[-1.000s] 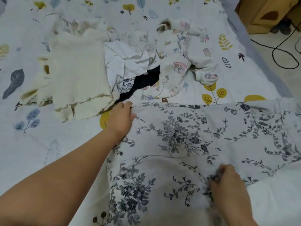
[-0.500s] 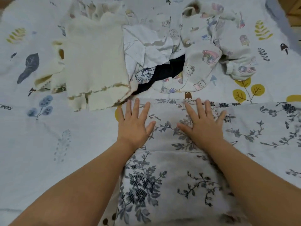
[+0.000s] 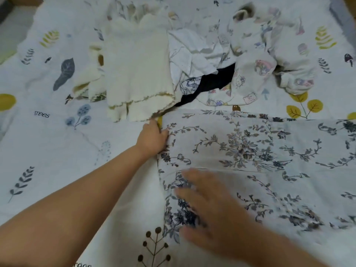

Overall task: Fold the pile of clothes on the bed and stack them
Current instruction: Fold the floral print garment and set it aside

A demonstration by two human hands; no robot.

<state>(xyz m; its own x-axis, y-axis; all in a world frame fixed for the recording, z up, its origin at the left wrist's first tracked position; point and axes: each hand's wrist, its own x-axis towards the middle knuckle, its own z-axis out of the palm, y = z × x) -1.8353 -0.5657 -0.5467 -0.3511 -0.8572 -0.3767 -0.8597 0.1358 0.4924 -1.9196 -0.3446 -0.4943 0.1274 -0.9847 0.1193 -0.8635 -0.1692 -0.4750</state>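
Note:
A pale garment printed with dark flowers (image 3: 250,151) lies spread flat on the bed, reaching to the right edge of the view. My left hand (image 3: 152,137) grips its upper left edge, fingers curled over the cloth. My right hand (image 3: 208,201), blurred, lies flat with straight fingers on the garment's lower left part. Behind it sits the pile: a cream ribbed knit top (image 3: 136,74), a crumpled white garment (image 3: 192,53), a dark navy piece (image 3: 210,83) and a white cartoon-print garment (image 3: 260,60).
The bed is covered by a white sheet with leaf and tree prints (image 3: 57,151). Bare sheet stretches to the left of the floral garment. A grey strip of the bed's edge (image 3: 344,12) shows at the top right.
Half a second ago both hands lay flat near the garment's top edge. Now the left hand has shifted to its left edge and grips it, and the right hand has slid down toward me.

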